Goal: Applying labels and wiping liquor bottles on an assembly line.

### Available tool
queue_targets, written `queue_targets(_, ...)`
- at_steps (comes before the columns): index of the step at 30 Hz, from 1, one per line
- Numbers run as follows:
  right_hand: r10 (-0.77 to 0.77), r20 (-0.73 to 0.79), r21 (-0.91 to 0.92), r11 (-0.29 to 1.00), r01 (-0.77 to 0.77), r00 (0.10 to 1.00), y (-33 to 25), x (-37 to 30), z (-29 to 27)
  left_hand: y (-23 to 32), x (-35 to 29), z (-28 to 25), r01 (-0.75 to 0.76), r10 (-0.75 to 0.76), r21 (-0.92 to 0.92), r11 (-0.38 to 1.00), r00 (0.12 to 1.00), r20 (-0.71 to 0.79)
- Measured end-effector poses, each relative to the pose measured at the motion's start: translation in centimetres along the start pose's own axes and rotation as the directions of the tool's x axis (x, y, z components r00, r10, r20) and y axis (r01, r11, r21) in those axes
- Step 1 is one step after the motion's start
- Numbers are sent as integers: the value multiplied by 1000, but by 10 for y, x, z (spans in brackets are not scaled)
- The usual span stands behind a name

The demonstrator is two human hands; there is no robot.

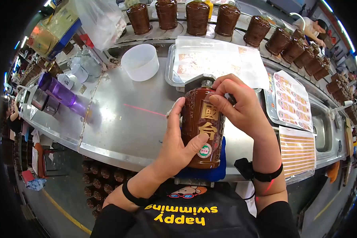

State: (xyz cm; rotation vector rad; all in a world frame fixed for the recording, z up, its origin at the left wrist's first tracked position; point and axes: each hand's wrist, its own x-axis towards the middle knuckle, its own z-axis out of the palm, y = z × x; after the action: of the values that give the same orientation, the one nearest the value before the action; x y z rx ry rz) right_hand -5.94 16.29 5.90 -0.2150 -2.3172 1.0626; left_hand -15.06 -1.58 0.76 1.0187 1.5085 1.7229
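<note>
- While both hands are on it, the dark brown glazed ceramic bottle (202, 127) lies on its back on a blue padded cradle (210, 172) at the near edge of the brushed steel workbench (127, 119), its long axis running away from the person — neck far, base near.
- Head view, left hand (178, 146): wrapped around the bottle's left flank and lower body, fingers up the far side and thumb across the front by the small round sticker (204, 151). It is grasping the bottle, and the bottle sits directly in its palm, to the hand's right.
- Head view, right hand (242, 107): curled over the bottle's upper right shoulder, fingertips pinched at the neck area beside the gold raised characters (208, 119). It touches the bottle there; whether it pinches a small label too I cannot tell.
- Of the two, the right hand is nearer the neck — the left nearer the base.
- Beyond the bottle lie a white sheet of labels in a steel tray (218, 59), a white plastic cup (140, 62), and a row of like brown bottles on a conveyor (226, 20).
- To the right sit more sticker sheets (291, 101).
</note>
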Motion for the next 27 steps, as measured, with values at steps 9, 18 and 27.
queue_targets(9,-4,-24,-19,1000,4,1000,4,6,7,1,4,-5,28,-28,6,1000,1000,2)
queue_targets(18,-5,-22,-21,1000,5,1000,5,9,8,-2,5,-6,26,-26,14,1000,1000,5)
queue_targets(27,-14,-24,-35,999,13,1000,9,12,10,-8,8,-7,3,-3,-20,1000,1000,14)
